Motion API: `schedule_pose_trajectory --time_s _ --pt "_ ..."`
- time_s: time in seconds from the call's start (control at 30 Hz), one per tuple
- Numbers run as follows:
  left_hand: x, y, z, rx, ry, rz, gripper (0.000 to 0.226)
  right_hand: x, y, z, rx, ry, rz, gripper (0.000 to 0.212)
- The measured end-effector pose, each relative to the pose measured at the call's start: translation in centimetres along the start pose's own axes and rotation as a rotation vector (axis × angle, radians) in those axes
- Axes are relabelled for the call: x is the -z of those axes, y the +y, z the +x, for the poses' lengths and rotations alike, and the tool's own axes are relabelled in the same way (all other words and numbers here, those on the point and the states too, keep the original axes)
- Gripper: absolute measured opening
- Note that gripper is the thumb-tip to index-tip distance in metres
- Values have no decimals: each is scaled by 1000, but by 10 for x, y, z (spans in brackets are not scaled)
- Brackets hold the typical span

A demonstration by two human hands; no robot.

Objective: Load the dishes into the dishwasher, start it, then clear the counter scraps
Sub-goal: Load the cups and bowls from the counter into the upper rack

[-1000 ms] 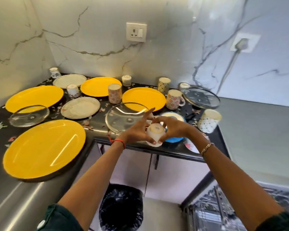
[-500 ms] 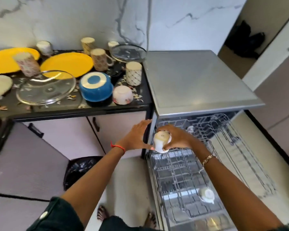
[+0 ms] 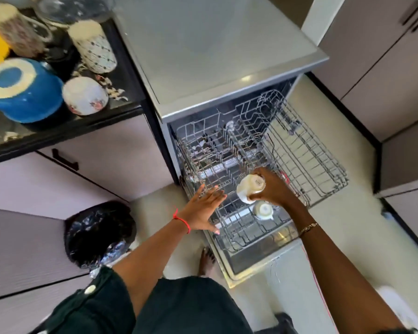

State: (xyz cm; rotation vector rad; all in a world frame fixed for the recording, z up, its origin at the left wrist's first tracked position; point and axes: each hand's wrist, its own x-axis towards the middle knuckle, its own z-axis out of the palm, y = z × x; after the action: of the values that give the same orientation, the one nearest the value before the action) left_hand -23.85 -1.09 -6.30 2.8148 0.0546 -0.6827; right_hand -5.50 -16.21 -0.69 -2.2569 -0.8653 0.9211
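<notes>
A home kitchen: a black counter with cups and a blue bowl, cabinet fronts beneath it, and an open dishwasher with wire racks pulled out.

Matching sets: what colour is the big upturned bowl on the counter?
Blue ceramic bowl, cream ring underneath; head view.

No text, brand, number or sign could be read anywhere. The only marking was a small dark stamp on the upturned base of the cream cup, and it was too blurred to make out.
</notes>
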Motion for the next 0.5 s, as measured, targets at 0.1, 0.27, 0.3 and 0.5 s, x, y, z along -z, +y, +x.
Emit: schedule_pose_trajectory --time_s 0.1,0.27,0.3,0.5 --pt "-8 13 10 -18 -59 64 99 -4 27 0 -31 65 36 80" --pt "-22 22 30 -57 -158 188 77 -17 69 10 -102 205 70 73" --pt "-25 23 34 -69 -186 211 75 -20 76 13 -126 222 71 73" --pt "-44 15 52 -128 -261 297 66 -35 109 37 -210 284 40 74"
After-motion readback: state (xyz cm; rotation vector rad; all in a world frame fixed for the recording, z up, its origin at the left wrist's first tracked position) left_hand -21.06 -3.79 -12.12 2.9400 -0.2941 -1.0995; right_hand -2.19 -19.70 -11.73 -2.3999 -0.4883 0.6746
